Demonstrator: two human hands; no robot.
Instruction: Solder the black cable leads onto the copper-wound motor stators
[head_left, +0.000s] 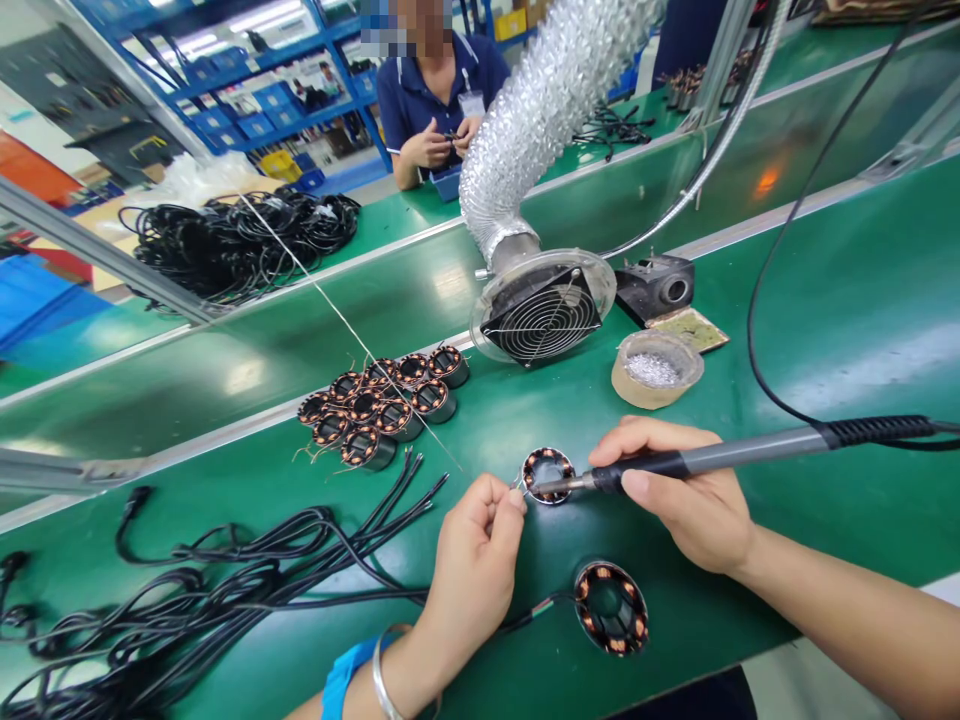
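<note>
My right hand (686, 495) grips a soldering iron (757, 448), its tip pointing left across a copper-wound motor stator (548, 462). At that ring's left edge, my left hand (484, 545) pinches thin silvery wire (523, 489) between thumb and fingertips. The iron's tip reaches close to the pinched wire; whether they touch I cannot tell. Nearer to me lies a second stator (611, 608), joined to a black cable (517, 618) that passes beneath my left wrist. A fine pale strand (337, 312) slants down toward my left hand; its lower end is hard to follow.
Several stators (394, 418) stand grouped at centre left. Black cables (247, 570) spread across the left bench. A fume extractor (544, 310) hangs beyond my hands, beside a tub of silvery bits (654, 370) and an iron holder (660, 290). A co-worker (442, 110) sits opposite.
</note>
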